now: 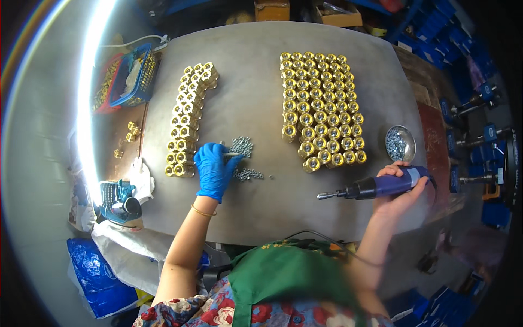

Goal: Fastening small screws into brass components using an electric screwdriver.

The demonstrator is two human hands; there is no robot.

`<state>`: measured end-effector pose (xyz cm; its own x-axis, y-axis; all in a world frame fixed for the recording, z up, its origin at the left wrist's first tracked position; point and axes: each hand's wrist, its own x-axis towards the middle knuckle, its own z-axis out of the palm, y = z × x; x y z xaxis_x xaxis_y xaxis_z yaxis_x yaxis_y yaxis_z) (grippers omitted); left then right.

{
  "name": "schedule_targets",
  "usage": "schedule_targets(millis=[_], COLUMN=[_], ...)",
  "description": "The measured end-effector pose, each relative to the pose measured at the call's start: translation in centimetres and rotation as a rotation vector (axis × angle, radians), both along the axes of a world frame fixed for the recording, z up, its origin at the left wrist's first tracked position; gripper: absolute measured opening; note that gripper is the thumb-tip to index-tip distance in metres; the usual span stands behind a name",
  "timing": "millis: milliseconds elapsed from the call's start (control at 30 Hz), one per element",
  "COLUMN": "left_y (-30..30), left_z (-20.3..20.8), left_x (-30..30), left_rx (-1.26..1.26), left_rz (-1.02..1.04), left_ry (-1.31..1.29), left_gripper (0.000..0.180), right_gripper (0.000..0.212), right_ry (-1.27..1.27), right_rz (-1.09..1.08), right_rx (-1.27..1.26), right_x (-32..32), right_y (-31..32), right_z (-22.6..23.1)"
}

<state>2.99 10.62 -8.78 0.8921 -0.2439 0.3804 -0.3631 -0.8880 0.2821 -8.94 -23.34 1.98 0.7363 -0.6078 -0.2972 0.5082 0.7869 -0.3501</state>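
My left hand (213, 168), in a blue glove, is closed on a slim grey rod (233, 155) whose kind I cannot make out. It is between a long block of brass fittings (186, 109) and two small heaps of nuts, the far heap (241, 146) and the near heap (248, 174). My bare right hand (402, 192) grips a purple power screwdriver (389, 185) by its body. The tool lies level, its socket bit (327, 195) pointing left over the table. Beyond the bit stands a larger block of brass fittings (321, 106).
A metal bowl of small parts (400, 144) sits on the right of the grey table (245, 65). Baskets (133, 76), loose brass pieces (132, 131), a white glove (143, 181) and a teal basket (117, 201) line the left. The tool's cable (327, 240) runs along the front edge.
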Motion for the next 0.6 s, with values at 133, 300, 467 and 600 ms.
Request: schedule_targets(millis=[133,300,467,600], left_y=[-1.1,-2.0,-2.9,-2.9], left_z=[-0.1,0.9,2.9,2.9], left_x=[1.3,3.7,5.5,5.5], left_rx=[-0.056,-0.185,-0.567,-0.430], left_rz=[-0.019,-0.041,-0.193,-0.182], left_ry=[-0.005,-0.075,0.488,0.504], left_gripper=[0.030,0.015,0.017,0.019], right_gripper=[0.049,0.049,0.049,0.049], right_ry=[0.011,0.003,0.052,0.033], right_rz=[0.009,-0.014,-0.075,-0.047], right_rx=[-0.005,0.013,-0.013,0.007], right_x=[0.4,0.2,0.0,0.0], right_y=[0.9,0.6,0.4,0.2], right_z=[0.5,0.6,0.9,0.3])
